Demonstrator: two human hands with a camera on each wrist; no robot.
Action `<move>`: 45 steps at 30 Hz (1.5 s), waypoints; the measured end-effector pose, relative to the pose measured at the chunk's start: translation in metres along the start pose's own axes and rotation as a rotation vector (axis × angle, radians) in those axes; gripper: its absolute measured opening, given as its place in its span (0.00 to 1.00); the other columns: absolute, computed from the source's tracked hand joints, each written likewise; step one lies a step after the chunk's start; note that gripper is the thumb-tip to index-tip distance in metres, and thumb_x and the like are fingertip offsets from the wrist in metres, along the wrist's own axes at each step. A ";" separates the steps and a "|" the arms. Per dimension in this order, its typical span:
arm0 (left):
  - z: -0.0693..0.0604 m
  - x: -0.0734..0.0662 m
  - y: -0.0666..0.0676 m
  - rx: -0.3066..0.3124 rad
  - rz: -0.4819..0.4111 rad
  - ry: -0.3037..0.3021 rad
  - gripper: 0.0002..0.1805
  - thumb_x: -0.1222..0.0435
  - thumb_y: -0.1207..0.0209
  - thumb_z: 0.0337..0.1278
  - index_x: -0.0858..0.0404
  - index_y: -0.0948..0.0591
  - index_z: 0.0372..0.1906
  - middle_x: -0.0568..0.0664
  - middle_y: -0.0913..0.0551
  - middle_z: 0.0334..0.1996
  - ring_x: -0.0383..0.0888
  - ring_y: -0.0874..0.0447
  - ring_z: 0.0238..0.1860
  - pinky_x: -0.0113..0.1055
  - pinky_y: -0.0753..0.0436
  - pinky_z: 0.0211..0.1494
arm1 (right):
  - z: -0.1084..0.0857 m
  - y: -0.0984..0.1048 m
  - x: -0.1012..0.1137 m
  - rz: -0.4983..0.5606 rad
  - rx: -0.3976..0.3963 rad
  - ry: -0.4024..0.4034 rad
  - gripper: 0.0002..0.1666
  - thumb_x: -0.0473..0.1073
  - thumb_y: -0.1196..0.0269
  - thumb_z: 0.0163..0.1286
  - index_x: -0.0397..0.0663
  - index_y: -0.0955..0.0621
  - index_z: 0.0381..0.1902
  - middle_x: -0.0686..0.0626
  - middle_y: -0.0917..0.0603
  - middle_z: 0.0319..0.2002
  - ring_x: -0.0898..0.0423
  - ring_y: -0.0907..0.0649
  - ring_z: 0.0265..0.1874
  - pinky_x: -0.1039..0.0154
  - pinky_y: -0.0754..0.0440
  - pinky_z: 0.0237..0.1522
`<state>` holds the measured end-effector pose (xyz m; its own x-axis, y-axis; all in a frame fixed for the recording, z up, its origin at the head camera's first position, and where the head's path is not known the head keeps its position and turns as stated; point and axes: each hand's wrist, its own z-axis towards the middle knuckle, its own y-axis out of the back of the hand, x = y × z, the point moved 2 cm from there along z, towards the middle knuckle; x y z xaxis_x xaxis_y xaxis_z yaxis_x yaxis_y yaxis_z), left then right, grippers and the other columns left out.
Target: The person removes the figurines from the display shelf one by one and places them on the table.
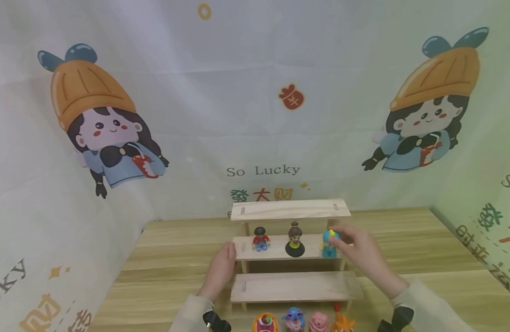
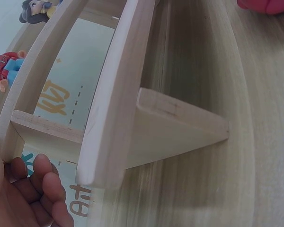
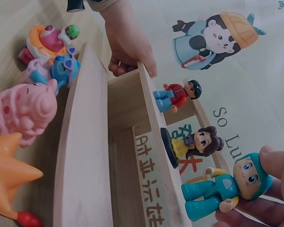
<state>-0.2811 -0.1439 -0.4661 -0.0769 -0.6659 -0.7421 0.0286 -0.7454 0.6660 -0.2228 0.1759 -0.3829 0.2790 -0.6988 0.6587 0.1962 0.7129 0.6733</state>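
A three-tier wooden display shelf [image 1: 275, 287] stands on the table. My left hand [image 1: 222, 267] grips the left end of its middle tier, fingers curled beneath the board in the left wrist view. At the right end of that tier, my right hand [image 1: 360, 246] pinches a teal-capped toy figure [image 3: 234, 184] by the head, thumb on one side and fingers on the other. The figure is upright, its feet at the board. Left of it on the same tier stand a bun-haired doll figure [image 1: 295, 240] on a black base and a red-jacketed figure [image 1: 261, 240].
In front of the shelf, a row of toys holds an orange-and-red figure [image 1: 265, 323], a blue figure with sunglasses [image 1: 294, 318], a pink pig [image 1: 319, 322] and an orange star-shaped toy [image 1: 343, 323]. A printed cloth [image 1: 255, 115] hangs behind the table [image 1: 171, 258].
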 end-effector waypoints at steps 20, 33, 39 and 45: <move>-0.002 0.008 0.009 -0.008 0.002 0.036 0.21 0.55 0.69 0.76 0.63 0.29 0.37 0.49 0.29 0.21 0.43 0.33 0.22 0.35 0.32 0.26 | -0.042 -0.005 0.005 0.114 0.043 -0.083 0.20 0.44 0.35 0.63 0.43 0.20 0.52 0.47 0.13 0.38 0.58 0.16 0.32 0.68 0.19 0.33; 0.001 0.009 0.008 -0.019 -0.004 0.015 0.20 0.57 0.69 0.75 0.64 0.29 0.36 0.48 0.30 0.20 0.42 0.33 0.21 0.34 0.32 0.25 | -0.078 -0.009 0.000 0.166 0.106 -0.180 0.20 0.46 0.33 0.61 0.45 0.19 0.49 0.53 0.15 0.38 0.68 0.20 0.33 0.70 0.20 0.36; 0.000 0.010 0.009 -0.021 -0.012 0.025 0.21 0.57 0.69 0.75 0.64 0.29 0.38 0.49 0.29 0.20 0.42 0.33 0.22 0.34 0.32 0.25 | -0.093 -0.012 -0.005 0.177 0.191 -0.143 0.22 0.49 0.34 0.61 0.44 0.21 0.51 0.54 0.16 0.36 0.69 0.20 0.34 0.70 0.20 0.35; -0.002 0.013 0.007 -0.006 -0.025 0.044 0.20 0.57 0.69 0.76 0.63 0.29 0.36 0.48 0.30 0.20 0.42 0.34 0.21 0.34 0.33 0.25 | -0.114 -0.024 -0.017 0.304 0.384 -0.182 0.23 0.48 0.37 0.65 0.39 0.23 0.53 0.44 0.16 0.43 0.66 0.18 0.34 0.68 0.20 0.33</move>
<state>-0.2796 -0.1577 -0.4714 -0.0342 -0.6475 -0.7613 0.0327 -0.7621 0.6466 -0.1248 0.1769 -0.4486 0.0949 -0.4864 0.8685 -0.2366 0.8365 0.4943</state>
